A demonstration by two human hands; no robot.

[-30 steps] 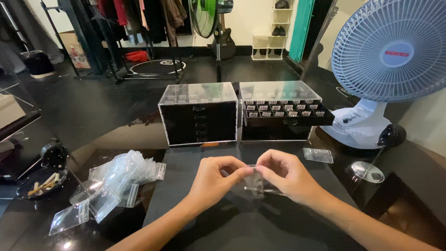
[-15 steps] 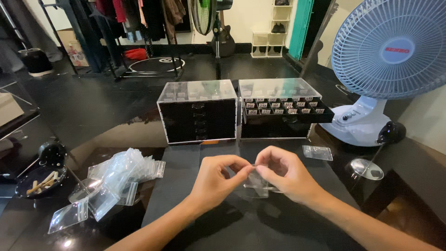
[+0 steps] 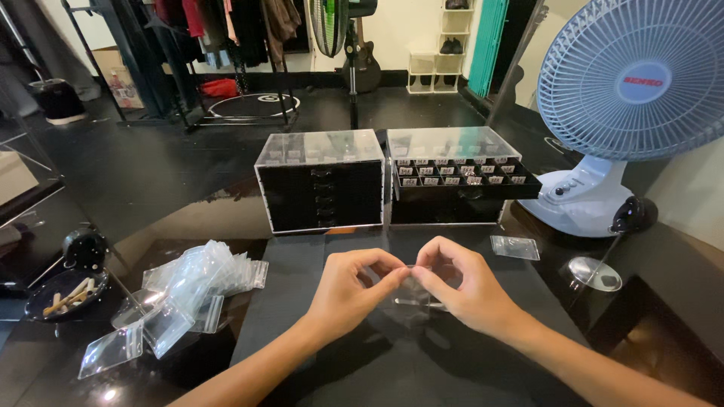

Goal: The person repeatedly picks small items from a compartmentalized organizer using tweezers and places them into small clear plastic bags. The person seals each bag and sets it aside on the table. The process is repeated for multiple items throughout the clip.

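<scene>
- A small clear plastic bag (image 3: 411,301) hung just above the dark mat (image 3: 302,301), held up by its top edge between the two hands at the middle of the table.
- The left hand (image 3: 351,290) pinched the bag's upper edge from the left, thumb and forefinger closed on it.
- The right hand (image 3: 464,286) pinched the same edge from the right; the fingertips of both hands nearly met over the bag.
- Something small and pale showed inside the bag, too blurred to tell what.
- Another flat clear bag (image 3: 515,247) lay on the table near the right hand, apart from it.
- Behind the hands stood two drawer boxes side by side: the left box (image 3: 320,181) with its drawers shut, the right box (image 3: 452,177) with its top drawer pulled out, showing rows of small compartments.
- A heap of empty clear bags (image 3: 188,290) lay well to the left of the mat.
- A pale blue desk fan (image 3: 626,90) stood at the far right.
</scene>
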